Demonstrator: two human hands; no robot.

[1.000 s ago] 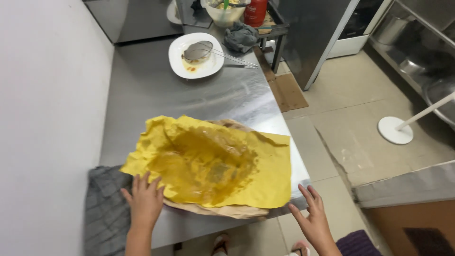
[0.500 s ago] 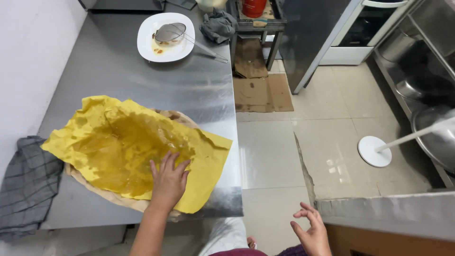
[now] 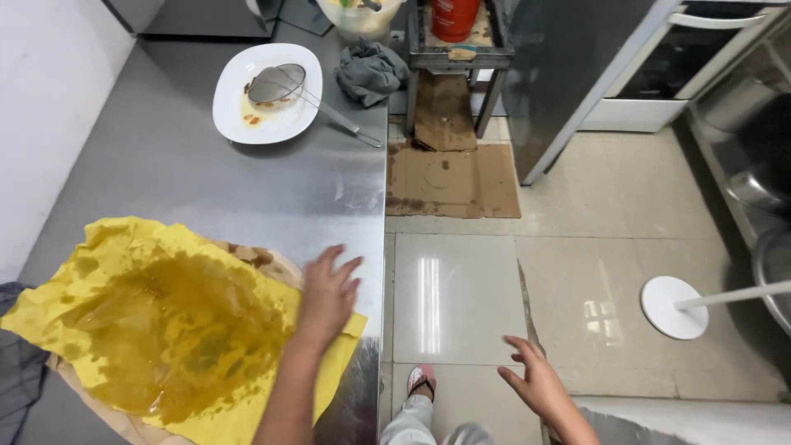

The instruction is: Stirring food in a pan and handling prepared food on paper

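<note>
Head view: yellow cloth point(image 3: 165, 321), soaked dark with oil at its middle, lies spread flat on the steel counter point(image 3: 206, 189) at about 8 o'clock of the frame, over a brown paper sheet point(image 3: 264, 259) that peeks out at its upper right edge. Left hand point(image 3: 327, 294) rests flat on the cloth's right edge near the counter rim, fingers splayed and released, gripping nothing. Right hand point(image 3: 540, 381) hangs off the counter over the tiled floor point(image 3: 461, 297) at 5 o'clock, fingers loosely spread, empty. Judged progress: cloth is laid out and pressed, oil looks mostly soaked in; cloth and paper not yet lifted or folded. Versus the earlier frames: left hand has slid from the cloth's lower left corner across to its right edge, and the view has swung right, showing more floor. At 12 o'clock a white plate point(image 3: 265, 92) holds a mesh strainer point(image 3: 277, 82); grey rag point(image 3: 371, 70) just right of it. Checked towel point(image 3: 18, 371) at 9 o'clock, cardboard point(image 3: 449, 177) on floor, white round stand base point(image 3: 674, 306) at 3 o'clock.
</note>
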